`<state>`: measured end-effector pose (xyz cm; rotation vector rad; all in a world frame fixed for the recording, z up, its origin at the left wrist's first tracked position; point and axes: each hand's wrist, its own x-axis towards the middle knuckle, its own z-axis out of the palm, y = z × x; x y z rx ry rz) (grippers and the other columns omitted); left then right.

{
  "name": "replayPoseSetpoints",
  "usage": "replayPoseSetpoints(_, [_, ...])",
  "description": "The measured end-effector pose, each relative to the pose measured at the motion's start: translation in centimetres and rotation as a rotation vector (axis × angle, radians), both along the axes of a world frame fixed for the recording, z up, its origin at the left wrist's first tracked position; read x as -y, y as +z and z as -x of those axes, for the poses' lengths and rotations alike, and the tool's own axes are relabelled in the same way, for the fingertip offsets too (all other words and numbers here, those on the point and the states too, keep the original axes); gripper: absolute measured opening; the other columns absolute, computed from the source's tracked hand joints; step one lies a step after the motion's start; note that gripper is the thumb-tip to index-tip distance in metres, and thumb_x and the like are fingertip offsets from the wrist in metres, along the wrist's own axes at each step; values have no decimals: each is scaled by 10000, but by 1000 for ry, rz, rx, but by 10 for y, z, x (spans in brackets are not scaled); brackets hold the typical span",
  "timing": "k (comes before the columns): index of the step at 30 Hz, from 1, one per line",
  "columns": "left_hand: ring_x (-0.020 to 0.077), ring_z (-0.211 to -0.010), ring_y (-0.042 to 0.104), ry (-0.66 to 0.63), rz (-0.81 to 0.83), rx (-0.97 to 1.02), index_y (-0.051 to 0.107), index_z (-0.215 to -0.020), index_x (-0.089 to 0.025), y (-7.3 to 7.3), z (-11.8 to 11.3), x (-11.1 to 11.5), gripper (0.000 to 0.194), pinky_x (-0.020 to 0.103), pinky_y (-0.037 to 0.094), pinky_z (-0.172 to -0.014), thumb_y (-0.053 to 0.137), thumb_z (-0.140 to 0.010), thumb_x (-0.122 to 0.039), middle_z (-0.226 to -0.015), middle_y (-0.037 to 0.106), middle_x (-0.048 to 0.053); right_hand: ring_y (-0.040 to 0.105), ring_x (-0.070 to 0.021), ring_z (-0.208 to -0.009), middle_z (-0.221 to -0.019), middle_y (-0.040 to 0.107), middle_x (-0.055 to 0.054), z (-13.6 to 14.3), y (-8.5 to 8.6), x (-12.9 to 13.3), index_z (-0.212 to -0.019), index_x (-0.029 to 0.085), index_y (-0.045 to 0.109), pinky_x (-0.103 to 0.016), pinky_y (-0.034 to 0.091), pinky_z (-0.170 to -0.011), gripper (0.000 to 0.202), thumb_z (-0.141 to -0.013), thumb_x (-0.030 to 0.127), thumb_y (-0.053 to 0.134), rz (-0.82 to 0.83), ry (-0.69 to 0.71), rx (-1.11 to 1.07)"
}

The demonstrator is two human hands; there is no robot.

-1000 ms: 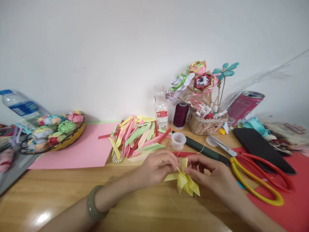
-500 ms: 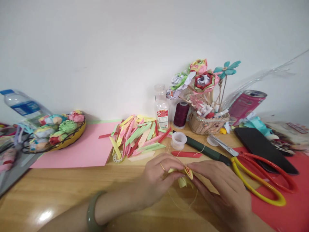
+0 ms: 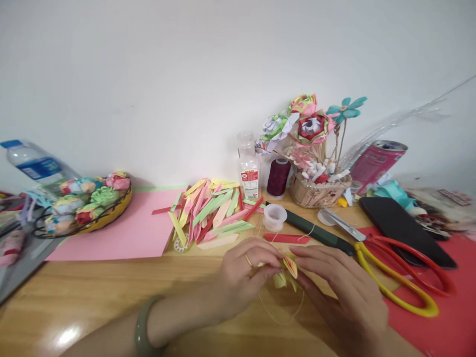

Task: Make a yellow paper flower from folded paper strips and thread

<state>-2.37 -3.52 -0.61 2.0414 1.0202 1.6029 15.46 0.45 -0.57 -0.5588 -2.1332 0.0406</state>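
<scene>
Between my two hands is a small folded paper flower, yellow with red-orange inside its tip and pale yellow paper hanging below. My left hand, with a ring and a green bangle at the wrist, pinches its left side between thumb and fingertips. The fingers of my right hand close on its right side, thumb beneath. A thin thread loops down from the flower over the wooden table. Just beyond the hands lie a red paper strip and a clear plastic spool.
Paper strips are heaped left of centre, near a basket of paper flowers on pink paper. Scissors, a green pen-like tool and a black phone lie right. Behind stand a bottle, purple thread and a flower basket.
My right fingers have shifted slightly on the paper flower, and more of its red-orange tip shows. The whole view has moved a little; both hands still hold the flower.
</scene>
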Motion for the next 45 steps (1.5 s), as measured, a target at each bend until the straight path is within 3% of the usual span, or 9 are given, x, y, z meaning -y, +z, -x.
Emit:
replayPoseSetpoints(10, [141, -811, 612, -28, 34, -3, 583, -820, -165, -2, 2, 0, 81, 273, 512, -716, 540, -809, -98, -843, 637, 60, 617, -185, -839, -903, 672, -52, -2, 0, -2, -960, 209, 566, -338, 506, -712, 220, -774, 96, 599, -21, 46, 12])
replayPoseSetpoints(15, [142, -823, 612, -37, 61, -26, 587, -835, -165, -2, 3, 0, 85, 268, 511, -719, 532, -815, -102, -847, 638, 63, 596, -151, -742, -830, 617, -31, -2, 0, 0, -845, 210, 578, -284, 484, -619, 163, -776, 64, 565, 28, 58, 2])
replayPoseSetpoints(19, [135, -824, 609, -46, 58, -38, 584, -820, -156, -1, 4, 1, 105, 249, 506, -719, 517, -812, -75, -859, 631, 67, 591, -148, -734, -818, 592, -29, 0, 0, 1, -877, 200, 568, -272, 488, -606, 160, -767, 86, 593, 50, 46, -53])
replayPoseSetpoints(29, [149, -872, 601, -103, -28, -112, 555, -887, -169, 1, 7, -1, 139, 289, 511, -765, 481, -831, -66, -891, 622, 78, 577, -145, -731, -810, 580, -23, 0, 4, 1, -891, 212, 559, -274, 486, -611, 160, -788, 89, 566, 69, 64, -23])
replayPoseSetpoints(36, [162, -884, 600, -108, -195, -186, 545, -915, -172, 1, 9, -4, 169, 323, 524, -791, 455, -833, -54, -871, 635, 74, 576, -146, -721, -787, 593, -30, 2, 6, 1, -862, 191, 556, -264, 482, -600, 138, -781, 80, 563, 19, 75, -37])
replayPoseSetpoints(45, [181, -965, 578, -157, -267, -272, 553, -922, -122, 2, 13, -4, 145, 318, 518, -828, 435, -855, -70, -894, 646, 114, 557, -160, -758, -830, 574, -48, -1, 2, 2, -904, 177, 546, -283, 474, -623, 167, -788, 58, 549, 31, 125, -8])
